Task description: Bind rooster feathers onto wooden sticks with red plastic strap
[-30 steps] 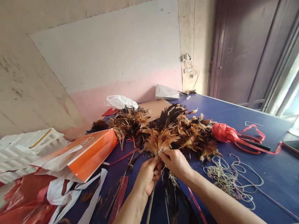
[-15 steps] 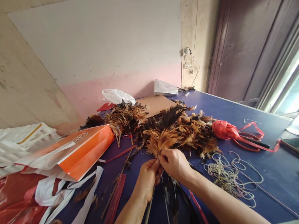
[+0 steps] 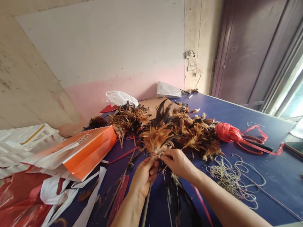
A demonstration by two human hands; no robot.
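Note:
My left hand [image 3: 145,177] is closed around the thin stick [image 3: 147,201] of a feather duster, just under its tuft of brown and black feathers [image 3: 156,138]. The tuft points away from me. On the right of the tuft's base, my right hand [image 3: 178,162] pinches with thumb and forefinger; whatever lies between those fingertips is too small to make out. Below the hands, long black feathers [image 3: 180,195] lie on the blue table [image 3: 236,104]. Beyond the tuft sits a large heap of brown feathers [image 3: 196,135], with another feather bunch [image 3: 130,119] to its left.
An orange and white paper bag [image 3: 87,154] lies at left, near white strips [image 3: 92,198] and red plastic [image 3: 19,198]. At right are a red ribbon bundle [image 3: 226,131] and tangled string [image 3: 227,176]. A white plastic bag [image 3: 121,97] and cardboard [image 3: 153,105] are at the back.
The feather tuft has shifted left and tilted in my left hand. My right hand has drawn slightly right, opening a small gap from the left. The view has shifted slightly.

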